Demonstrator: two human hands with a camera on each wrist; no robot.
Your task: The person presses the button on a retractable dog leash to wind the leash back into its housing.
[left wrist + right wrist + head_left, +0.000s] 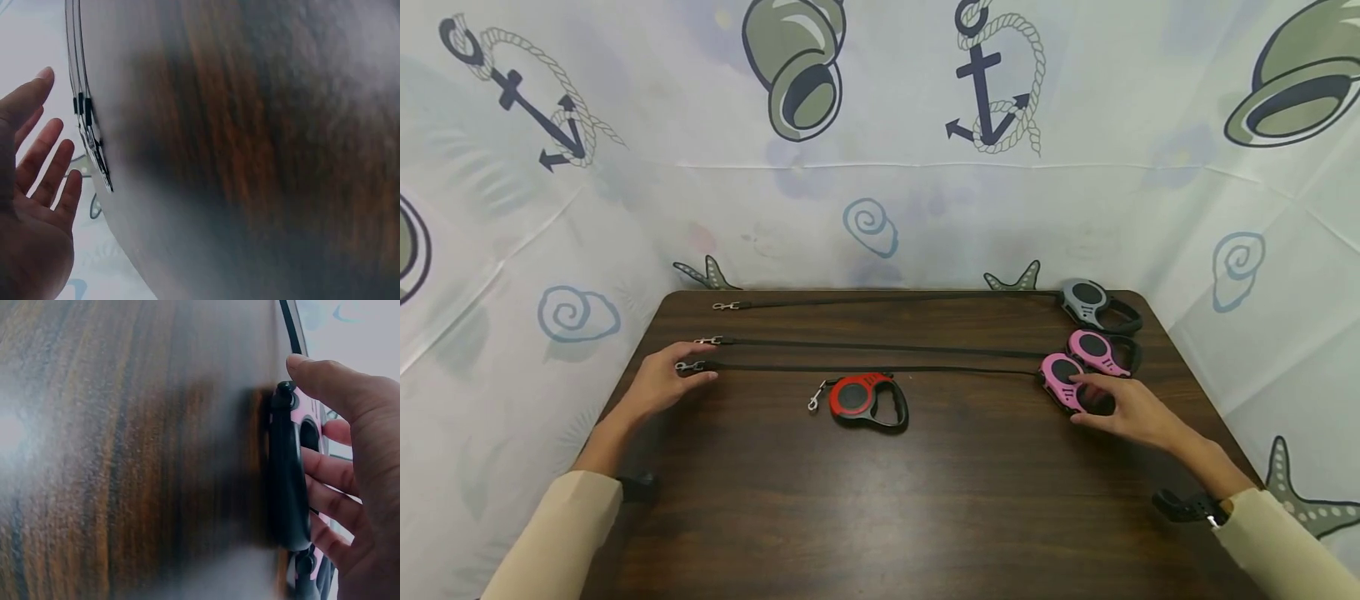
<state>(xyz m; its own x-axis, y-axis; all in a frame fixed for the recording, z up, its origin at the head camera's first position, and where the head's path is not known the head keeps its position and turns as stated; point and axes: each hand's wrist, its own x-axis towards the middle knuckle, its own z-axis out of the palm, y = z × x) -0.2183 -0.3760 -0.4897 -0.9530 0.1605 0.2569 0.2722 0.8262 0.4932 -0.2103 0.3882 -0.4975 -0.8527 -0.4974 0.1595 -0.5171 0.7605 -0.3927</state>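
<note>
Two pink retractable dog leashes lie side by side at the right, their black cords pulled out leftward. My right hand (1131, 410) is over the nearer pink leash (1061, 379), fingers at its black handle (289, 487) and thumb extended along its near side. At the left, my left hand (662, 379) hovers beside the metal clips of those cords, holding nothing, its fingers relaxed and spread. The nearest clip (691, 366) shows between thumb and fingers in the head view. A red retractable leash (853, 398) with its cord wound in lies mid-table.
A grey retractable leash (1084, 300) lies at the far right corner, its cord stretched left to a clip (726, 306). Behind the pink leash in hand is the other pink leash (1094, 351). The brown wooden table (880, 500) meets a patterned cloth backdrop (880, 225).
</note>
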